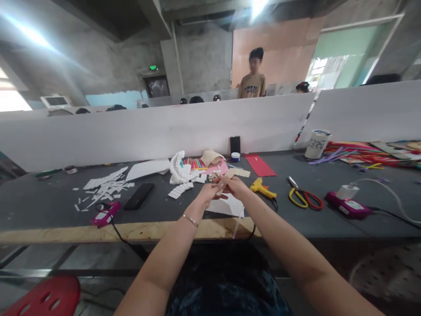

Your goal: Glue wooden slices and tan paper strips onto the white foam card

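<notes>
Over the middle of the table, my left hand [208, 193] and my right hand [235, 186] meet, their fingers closed on a small beige strip [229, 174]. It looks like felt or cloth, though the fingers cover much of it. Beneath the hands lies a white sheet [226, 205]. Just beyond them are small pale pieces [214, 175], too small to name, and another beige piece [242, 173]. A yellow hot glue gun [263, 188] rests to the right of my right hand. Left of my left hand sits a fan of white folded strips [180, 190].
Scissors [304, 198] and a purple power strip [348, 206] lie at right. White paper scraps [107, 186], a black phone [139, 196] and another purple strip [105, 214] with a cable are at left. A white partition [158, 131] borders the back; a person [252, 83] stands beyond.
</notes>
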`<move>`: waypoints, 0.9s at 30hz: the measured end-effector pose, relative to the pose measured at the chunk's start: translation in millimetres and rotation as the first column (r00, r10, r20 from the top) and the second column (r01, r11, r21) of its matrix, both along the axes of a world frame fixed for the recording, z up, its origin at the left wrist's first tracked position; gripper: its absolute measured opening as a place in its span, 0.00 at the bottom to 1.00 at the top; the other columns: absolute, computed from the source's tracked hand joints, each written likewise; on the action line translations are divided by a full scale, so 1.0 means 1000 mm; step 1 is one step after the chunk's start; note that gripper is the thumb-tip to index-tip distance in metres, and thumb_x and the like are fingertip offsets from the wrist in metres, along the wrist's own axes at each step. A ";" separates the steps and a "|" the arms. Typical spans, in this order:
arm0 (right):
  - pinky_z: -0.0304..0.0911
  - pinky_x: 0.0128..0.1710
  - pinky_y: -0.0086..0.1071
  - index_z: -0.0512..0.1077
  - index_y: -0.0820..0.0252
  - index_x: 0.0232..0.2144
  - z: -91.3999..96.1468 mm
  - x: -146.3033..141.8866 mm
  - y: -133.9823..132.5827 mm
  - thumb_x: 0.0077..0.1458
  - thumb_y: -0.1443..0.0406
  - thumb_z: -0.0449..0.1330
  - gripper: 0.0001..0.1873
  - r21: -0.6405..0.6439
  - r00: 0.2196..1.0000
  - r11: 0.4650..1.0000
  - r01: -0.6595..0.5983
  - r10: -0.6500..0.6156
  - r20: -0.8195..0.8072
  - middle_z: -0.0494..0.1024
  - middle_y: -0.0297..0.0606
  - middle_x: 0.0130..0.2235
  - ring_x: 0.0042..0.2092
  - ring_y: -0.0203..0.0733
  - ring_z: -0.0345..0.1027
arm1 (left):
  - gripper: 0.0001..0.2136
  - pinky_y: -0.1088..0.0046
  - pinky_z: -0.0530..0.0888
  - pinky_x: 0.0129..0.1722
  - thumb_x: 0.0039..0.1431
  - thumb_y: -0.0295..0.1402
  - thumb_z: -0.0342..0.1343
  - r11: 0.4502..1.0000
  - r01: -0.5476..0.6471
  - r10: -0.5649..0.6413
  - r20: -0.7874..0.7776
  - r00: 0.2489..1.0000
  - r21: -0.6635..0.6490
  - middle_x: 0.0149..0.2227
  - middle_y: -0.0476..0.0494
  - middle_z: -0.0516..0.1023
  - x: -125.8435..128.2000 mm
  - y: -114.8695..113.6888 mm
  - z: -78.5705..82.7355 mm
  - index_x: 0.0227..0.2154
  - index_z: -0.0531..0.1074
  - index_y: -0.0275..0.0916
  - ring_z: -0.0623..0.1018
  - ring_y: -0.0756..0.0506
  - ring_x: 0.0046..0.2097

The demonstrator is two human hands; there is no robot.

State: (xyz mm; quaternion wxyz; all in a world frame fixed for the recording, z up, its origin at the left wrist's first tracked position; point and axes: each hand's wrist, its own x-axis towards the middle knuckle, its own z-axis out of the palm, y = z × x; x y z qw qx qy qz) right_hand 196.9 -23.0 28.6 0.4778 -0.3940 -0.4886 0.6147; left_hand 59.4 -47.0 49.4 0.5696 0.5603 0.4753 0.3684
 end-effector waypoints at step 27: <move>0.66 0.34 0.32 0.80 0.63 0.33 0.010 0.008 -0.001 0.48 0.47 0.61 0.25 0.212 0.949 0.947 0.239 -0.274 0.154 0.81 0.41 0.32 0.33 0.40 0.72 | 0.19 0.77 0.65 0.22 0.58 0.46 0.56 0.978 -0.089 0.100 -0.052 0.994 0.187 0.27 0.36 0.82 -0.006 -0.036 -0.007 0.30 0.75 0.32 0.77 0.49 0.21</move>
